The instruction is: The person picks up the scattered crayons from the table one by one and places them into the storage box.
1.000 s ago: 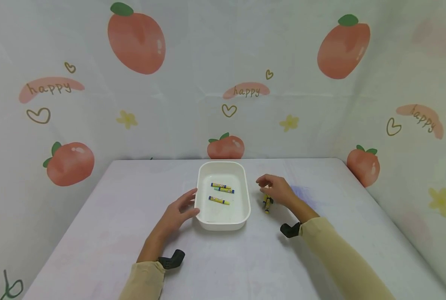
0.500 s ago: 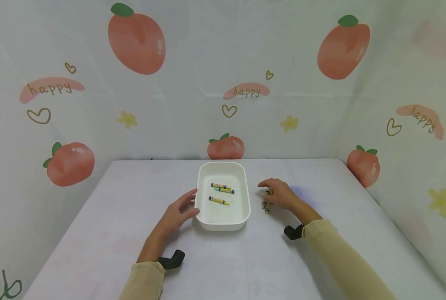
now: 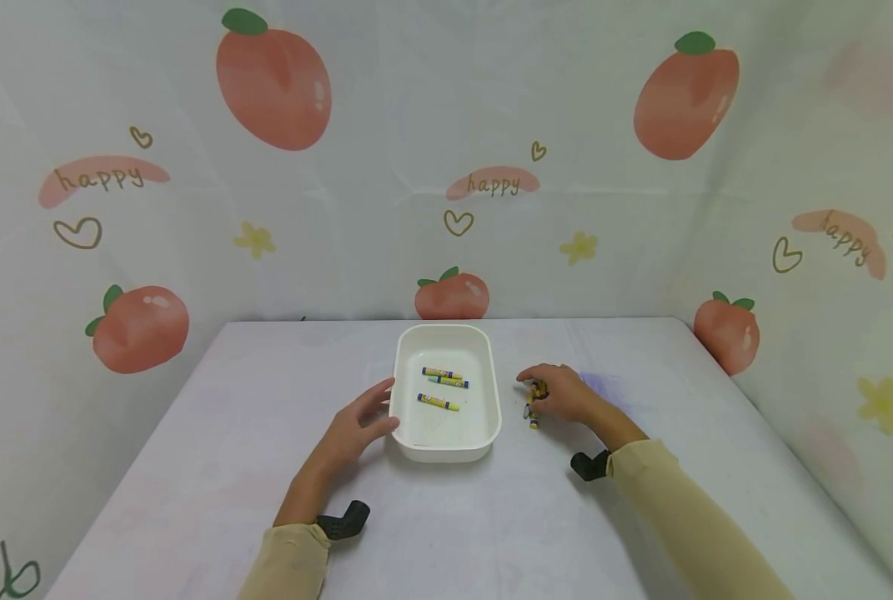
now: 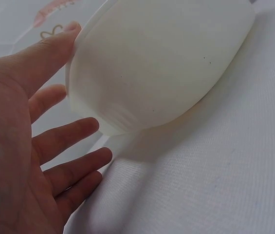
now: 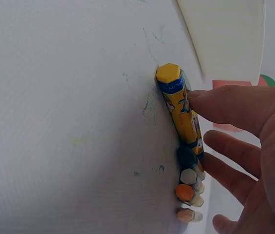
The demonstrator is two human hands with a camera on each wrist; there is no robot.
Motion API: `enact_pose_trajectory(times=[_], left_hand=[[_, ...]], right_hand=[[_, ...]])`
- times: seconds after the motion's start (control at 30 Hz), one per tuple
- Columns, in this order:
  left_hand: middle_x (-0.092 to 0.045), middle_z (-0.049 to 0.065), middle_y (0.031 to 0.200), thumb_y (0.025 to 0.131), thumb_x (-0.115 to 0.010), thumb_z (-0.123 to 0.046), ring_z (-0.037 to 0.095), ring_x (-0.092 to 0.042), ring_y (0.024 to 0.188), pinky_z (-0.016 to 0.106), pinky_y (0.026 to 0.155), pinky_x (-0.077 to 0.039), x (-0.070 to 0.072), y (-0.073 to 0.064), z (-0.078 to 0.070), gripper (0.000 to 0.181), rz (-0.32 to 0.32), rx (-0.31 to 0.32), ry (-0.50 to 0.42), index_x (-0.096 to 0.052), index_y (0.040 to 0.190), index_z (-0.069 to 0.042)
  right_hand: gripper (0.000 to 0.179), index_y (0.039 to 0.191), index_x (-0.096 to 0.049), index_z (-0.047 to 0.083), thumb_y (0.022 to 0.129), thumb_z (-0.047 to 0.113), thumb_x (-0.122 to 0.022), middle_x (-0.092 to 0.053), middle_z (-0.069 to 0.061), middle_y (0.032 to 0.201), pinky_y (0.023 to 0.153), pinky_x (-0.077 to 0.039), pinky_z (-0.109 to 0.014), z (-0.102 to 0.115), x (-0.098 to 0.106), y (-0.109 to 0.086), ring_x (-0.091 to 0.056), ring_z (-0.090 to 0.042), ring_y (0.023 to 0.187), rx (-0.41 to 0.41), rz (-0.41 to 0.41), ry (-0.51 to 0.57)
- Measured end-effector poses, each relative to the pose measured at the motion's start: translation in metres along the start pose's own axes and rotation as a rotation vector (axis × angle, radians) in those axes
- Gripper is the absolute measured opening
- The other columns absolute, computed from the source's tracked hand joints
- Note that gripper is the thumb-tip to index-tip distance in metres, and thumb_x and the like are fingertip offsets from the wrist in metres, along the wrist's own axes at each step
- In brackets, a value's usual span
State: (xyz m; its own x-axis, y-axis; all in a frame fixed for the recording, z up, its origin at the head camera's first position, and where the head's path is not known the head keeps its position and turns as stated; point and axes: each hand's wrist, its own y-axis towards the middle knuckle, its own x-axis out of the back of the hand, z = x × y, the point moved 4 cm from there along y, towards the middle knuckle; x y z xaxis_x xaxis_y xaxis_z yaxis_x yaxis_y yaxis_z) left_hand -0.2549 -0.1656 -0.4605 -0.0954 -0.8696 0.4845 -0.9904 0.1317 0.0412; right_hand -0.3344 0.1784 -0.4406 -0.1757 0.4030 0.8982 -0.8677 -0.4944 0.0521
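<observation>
A white plastic tray [image 3: 446,432] stands mid-table with three yellow-wrapped crayons [image 3: 438,402] lying in it. My left hand [image 3: 351,432] rests at the tray's left side, thumb and fingertips by the rim; the left wrist view shows its fingers [image 4: 71,134] spread along the outer wall. Right of the tray, my right hand [image 3: 562,394] reaches over a small group of crayons on the cloth. In the right wrist view its thumb touches a yellow crayon [image 5: 180,114], while the other fingers stay spread. Orange [image 5: 185,192], grey and peach crayon ends show beyond.
A pale cloth covers the table [image 3: 446,533], with a bluish stain [image 3: 604,387] to the right of my right hand. Behind and beside it hangs a white curtain [image 3: 386,233] printed with fruit. Each wrist wears a black camera mount [image 3: 344,520].
My right hand has lowered and shifted slightly right and nearer, over the crayons on the cloth. The left hand, the tray and the crayons in it have stayed put.
</observation>
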Motion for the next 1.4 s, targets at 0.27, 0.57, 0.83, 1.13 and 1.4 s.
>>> enact_pose_trajectory(times=[0.27, 0.57, 0.83, 1.13, 1.4], left_hand=[[-0.053, 0.007, 0.14, 0.089, -0.07, -0.036, 0.029, -0.048, 0.128, 0.058, 0.103, -0.037, 0.0, 0.0, 0.0, 0.066, 0.0, -0.006, -0.001, -0.042, 0.148, -0.031], [-0.052, 0.008, 0.141, 0.089, -0.07, -0.035, 0.03, -0.047, 0.129, 0.059, 0.103, -0.036, -0.001, 0.001, 0.0, 0.066, 0.004, -0.01, -0.003, -0.042, 0.148, -0.03], [-0.055, 0.008, 0.138, 0.089, -0.07, -0.037, 0.029, -0.051, 0.125, 0.056, 0.103, -0.038, 0.0, 0.003, 0.003, 0.066, 0.001, -0.039, 0.005, -0.042, 0.147, -0.03], [-0.054, 0.007, 0.138, 0.089, -0.07, -0.038, 0.028, -0.05, 0.126, 0.056, 0.103, -0.038, 0.001, 0.003, 0.004, 0.066, 0.005, -0.026, -0.001, -0.042, 0.147, -0.031], [-0.054, 0.007, 0.138, 0.088, -0.07, -0.038, 0.029, -0.05, 0.126, 0.055, 0.103, -0.039, 0.001, 0.002, 0.004, 0.066, 0.01, -0.025, -0.006, -0.042, 0.148, -0.031]], right_hand=[[0.046, 0.123, -0.064, 0.009, 0.079, 0.01, -0.077, -0.062, -0.01, 0.125, 0.101, -0.037, -0.052, 0.003, -0.001, 0.002, -0.055, -0.029, 0.114, -0.003, 0.017, -0.016], [0.042, 0.12, -0.066, 0.009, 0.079, 0.008, -0.077, -0.064, -0.007, 0.117, 0.091, -0.045, -0.046, 0.004, -0.002, 0.002, -0.054, -0.027, 0.104, 0.005, 0.007, -0.011], [0.035, 0.111, -0.07, 0.008, 0.077, 0.009, -0.08, -0.067, -0.006, 0.112, 0.081, -0.046, -0.04, 0.005, -0.001, -0.005, -0.051, -0.023, 0.093, 0.082, -0.089, -0.048], [0.032, 0.107, -0.069, 0.005, 0.078, 0.009, -0.081, -0.066, -0.006, 0.105, 0.085, -0.048, -0.043, 0.005, 0.001, -0.013, -0.055, -0.027, 0.099, 0.081, -0.118, -0.025], [0.024, 0.1, -0.071, 0.004, 0.077, 0.003, -0.079, -0.065, 0.003, 0.084, 0.074, -0.05, -0.035, 0.006, 0.002, -0.016, -0.058, -0.015, 0.08, 0.094, -0.067, -0.022]])
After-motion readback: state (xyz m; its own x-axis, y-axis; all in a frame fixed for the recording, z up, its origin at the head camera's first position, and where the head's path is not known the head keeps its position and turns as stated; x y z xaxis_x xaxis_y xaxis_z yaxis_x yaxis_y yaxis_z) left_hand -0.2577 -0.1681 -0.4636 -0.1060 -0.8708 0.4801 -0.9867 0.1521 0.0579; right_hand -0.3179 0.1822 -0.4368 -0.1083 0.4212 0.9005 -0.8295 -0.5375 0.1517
